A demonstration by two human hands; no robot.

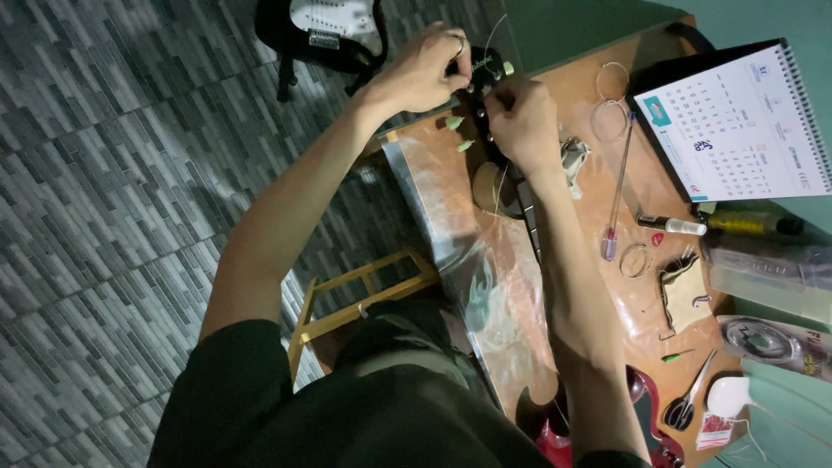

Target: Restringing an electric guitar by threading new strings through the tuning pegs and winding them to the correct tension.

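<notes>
Both hands are working at the headstock [485,82] of a red guitar [555,433] lying along the counter [451,217]. Judging by the loose string [492,35] curling up past the headstock, this looks like the restringing step, string being fed or wound at a tuner.

Left hand [425,69] is closing around the headstock's far end, fingers curled, ring on one finger, pinching something small there (probably a tuner peg, can't confirm). Right hand [520,117] is bunched narrow just below the headstock, fingertips pressing in at the tuner posts; whether it's pinching the string itself I can't tell.

Pale green tuner knobs [457,134] are sticking out just left of the headstock. Right of the headstock: coiled strings [611,108], a pen [617,195], a calendar [737,130]. Well below it, near the guitar body: scissors [685,403].

Next move, as I read it, needs tension held on the string with one hand while the other turns the peg, fine fingertip work.

Hard to make out: the neck is mostly hidden under the right forearm, the body is cut off at the frame edge, the posts are covered by fingers. A second guitar [334,26], left of the headstock on the floor, is cropped too.
</notes>
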